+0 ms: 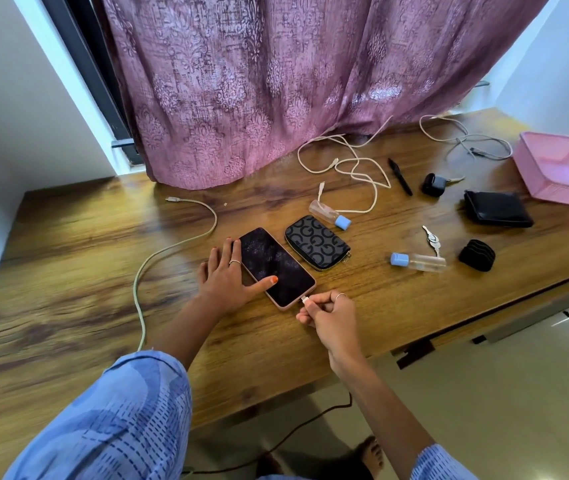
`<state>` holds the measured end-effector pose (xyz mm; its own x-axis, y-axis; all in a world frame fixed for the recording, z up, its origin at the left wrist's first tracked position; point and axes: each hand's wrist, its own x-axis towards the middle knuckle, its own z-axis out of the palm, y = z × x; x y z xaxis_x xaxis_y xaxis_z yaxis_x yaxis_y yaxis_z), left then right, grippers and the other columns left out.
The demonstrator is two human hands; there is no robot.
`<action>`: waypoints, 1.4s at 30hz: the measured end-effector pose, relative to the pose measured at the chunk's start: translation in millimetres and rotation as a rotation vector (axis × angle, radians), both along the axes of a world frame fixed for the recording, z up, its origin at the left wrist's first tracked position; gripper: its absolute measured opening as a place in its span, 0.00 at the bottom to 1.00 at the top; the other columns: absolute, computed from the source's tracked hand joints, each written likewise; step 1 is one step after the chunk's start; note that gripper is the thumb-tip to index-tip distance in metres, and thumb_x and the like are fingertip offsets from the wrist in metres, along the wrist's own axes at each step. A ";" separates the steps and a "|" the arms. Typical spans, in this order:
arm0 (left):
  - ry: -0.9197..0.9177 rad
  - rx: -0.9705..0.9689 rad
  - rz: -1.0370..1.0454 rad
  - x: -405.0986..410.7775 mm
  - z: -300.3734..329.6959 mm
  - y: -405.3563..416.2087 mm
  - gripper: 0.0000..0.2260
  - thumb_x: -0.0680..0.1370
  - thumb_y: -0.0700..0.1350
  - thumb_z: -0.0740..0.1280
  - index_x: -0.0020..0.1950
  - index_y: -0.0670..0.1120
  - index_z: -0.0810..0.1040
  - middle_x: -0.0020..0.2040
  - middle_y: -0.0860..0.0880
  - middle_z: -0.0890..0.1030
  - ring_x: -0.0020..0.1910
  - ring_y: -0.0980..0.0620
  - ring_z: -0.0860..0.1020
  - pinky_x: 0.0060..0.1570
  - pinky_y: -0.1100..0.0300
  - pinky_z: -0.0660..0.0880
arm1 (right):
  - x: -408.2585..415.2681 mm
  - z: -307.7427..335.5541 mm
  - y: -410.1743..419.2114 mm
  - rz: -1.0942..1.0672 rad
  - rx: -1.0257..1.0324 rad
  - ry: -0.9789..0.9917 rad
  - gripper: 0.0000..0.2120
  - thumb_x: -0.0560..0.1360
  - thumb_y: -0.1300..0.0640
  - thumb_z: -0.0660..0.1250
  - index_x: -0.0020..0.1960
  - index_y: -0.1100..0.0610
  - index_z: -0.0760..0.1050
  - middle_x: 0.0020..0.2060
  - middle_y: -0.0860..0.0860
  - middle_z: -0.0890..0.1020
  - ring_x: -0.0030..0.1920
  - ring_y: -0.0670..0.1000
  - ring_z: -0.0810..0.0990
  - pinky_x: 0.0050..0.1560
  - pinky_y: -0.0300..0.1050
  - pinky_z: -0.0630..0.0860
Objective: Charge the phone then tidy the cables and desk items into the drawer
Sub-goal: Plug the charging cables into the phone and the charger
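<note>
A dark-screened phone (pixel 276 266) in a pink case lies face up on the wooden desk (pixel 68 289). My left hand (pixel 229 277) rests on its left side, thumb pressing the screen. My right hand (pixel 330 315) pinches a white charging plug (pixel 305 300) at the phone's bottom port. A green-grey cable (pixel 158 258) curves across the desk to the left. A tangled white cable (pixel 352 168) and a second cable (pixel 466 138) lie near the curtain.
Right of the phone lie a patterned zip pouch (pixel 317 242), two small blue-capped bottles (pixel 331 213) (pixel 418 261), keys (pixel 432 240), a pen (pixel 400 176), an earbud case (pixel 434 184), a black wallet (pixel 496 208), a black ridged object (pixel 477 255) and a pink tray (pixel 563 168). A drawer front (pixel 539 313) sits under the desk's right edge.
</note>
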<state>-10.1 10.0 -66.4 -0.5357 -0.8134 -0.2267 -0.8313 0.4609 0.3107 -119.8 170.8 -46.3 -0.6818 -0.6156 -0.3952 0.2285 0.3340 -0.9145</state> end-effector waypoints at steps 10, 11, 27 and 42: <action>0.016 -0.009 0.014 0.6 -2.3 1.7 0.49 0.69 0.74 0.55 0.77 0.48 0.38 0.78 0.49 0.40 0.77 0.43 0.40 0.74 0.45 0.42 | 3.4 -0.4 -1.3 0.015 0.034 0.110 0.02 0.76 0.63 0.66 0.47 0.59 0.75 0.38 0.55 0.83 0.36 0.46 0.83 0.40 0.36 0.80; 0.018 -0.010 0.016 0.9 -2.5 1.7 0.49 0.69 0.74 0.55 0.77 0.48 0.38 0.78 0.49 0.40 0.77 0.44 0.40 0.74 0.45 0.42 | 3.3 -0.3 -1.4 0.003 0.028 0.089 0.02 0.76 0.63 0.66 0.48 0.59 0.75 0.38 0.55 0.83 0.35 0.46 0.83 0.39 0.36 0.79; 0.050 -0.014 0.002 3.0 2.9 0.2 0.49 0.69 0.73 0.58 0.78 0.47 0.42 0.79 0.48 0.44 0.77 0.42 0.42 0.73 0.45 0.43 | 2.0 -1.7 2.4 -0.033 -0.072 -0.101 0.01 0.75 0.66 0.66 0.47 0.62 0.76 0.36 0.56 0.83 0.37 0.49 0.82 0.50 0.47 0.81; 0.058 -0.065 -0.035 6.8 0.9 -6.6 0.49 0.68 0.74 0.58 0.78 0.47 0.45 0.79 0.48 0.47 0.77 0.44 0.45 0.73 0.45 0.46 | 20.1 -12.3 -0.8 -0.056 0.014 0.306 0.01 0.76 0.62 0.66 0.46 0.57 0.75 0.41 0.51 0.81 0.33 0.44 0.82 0.33 0.31 0.76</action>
